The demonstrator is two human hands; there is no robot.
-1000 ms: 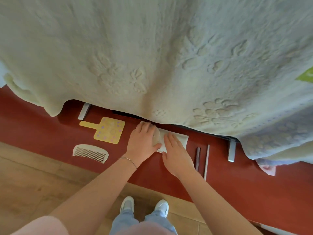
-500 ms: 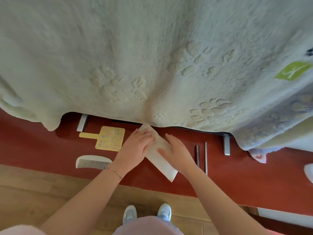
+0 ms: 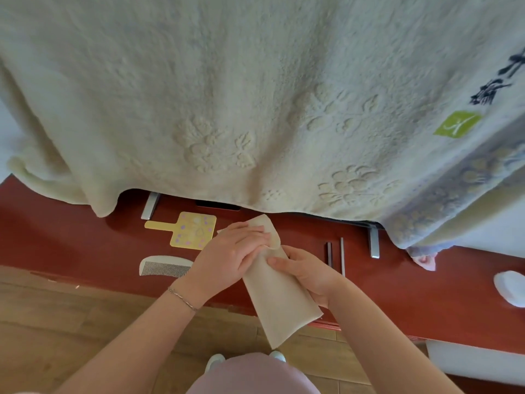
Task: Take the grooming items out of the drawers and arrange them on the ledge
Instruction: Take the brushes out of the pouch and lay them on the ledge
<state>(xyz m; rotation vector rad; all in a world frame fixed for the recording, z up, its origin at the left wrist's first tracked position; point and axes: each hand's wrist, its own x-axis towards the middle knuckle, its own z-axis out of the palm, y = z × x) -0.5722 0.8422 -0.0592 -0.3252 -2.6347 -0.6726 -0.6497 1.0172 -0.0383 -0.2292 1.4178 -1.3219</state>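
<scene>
Both forearms reach forward and meet above the red ledge (image 3: 71, 237); the left hand (image 3: 227, 257) curls over the upper end of a folded beige cloth (image 3: 278, 305); the right hand (image 3: 309, 275) pinches its right edge, thumb on top; the cloth's lower end juts past the ledge's front; a yellow square-headed paddle (image 3: 190, 230) and white comb (image 3: 164, 265) lie left; a cream blanket (image 3: 255, 95) overhangs the back.

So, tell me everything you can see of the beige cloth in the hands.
The beige cloth is a long, flat, folded strip, seemingly thin fabric. It slants from the blanket's edge past the red ledge's front. The left hand holds its upper end, where a corner curls; the right hand grips its right side.
</scene>
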